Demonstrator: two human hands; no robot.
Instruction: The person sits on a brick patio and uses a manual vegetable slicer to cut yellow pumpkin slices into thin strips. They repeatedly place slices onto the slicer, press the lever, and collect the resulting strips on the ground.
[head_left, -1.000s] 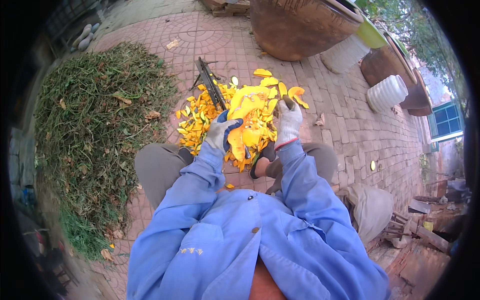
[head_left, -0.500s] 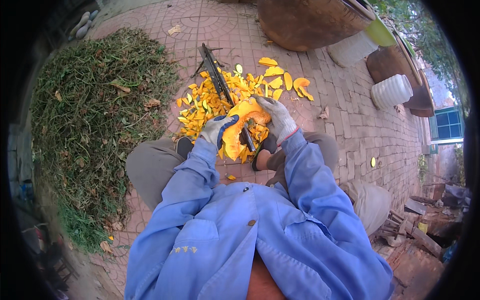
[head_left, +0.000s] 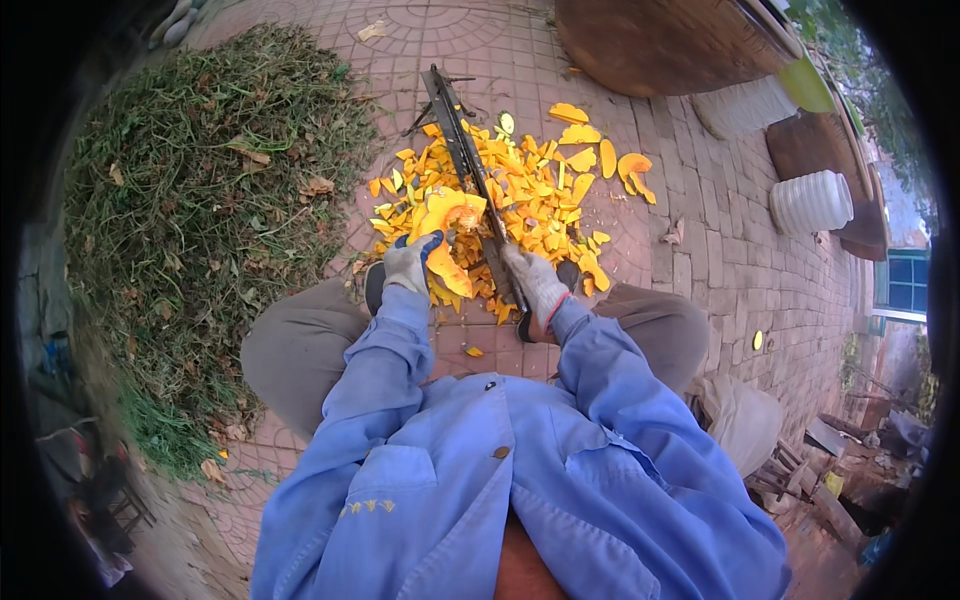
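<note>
A curved chunk of orange pumpkin [head_left: 444, 238], flesh side showing, is gripped in my gloved left hand [head_left: 408, 262] on the left side of a long, dark metal chopper [head_left: 460, 150]. My right hand [head_left: 535, 280], in a pale knitted glove, is closed on the near end of this chopper, its fingers partly hidden. The chopper slants from far left to near right across a heap of cut pumpkin pieces [head_left: 540, 205]. The pumpkin chunk lies close against its blade; whether they touch is hard to tell.
A big pile of dried vines and grass [head_left: 210, 200] lies at the left. Larger pumpkin slices [head_left: 608, 158] are scattered right of the heap. Big brown vats [head_left: 670, 45] and a white ribbed tub [head_left: 812, 203] stand at the far right. My bent knees [head_left: 300, 350] flank the heap.
My right hand has left the pumpkin chunk and closed on the chopper's near end. The left hand has moved the chunk to the blade's left side.
</note>
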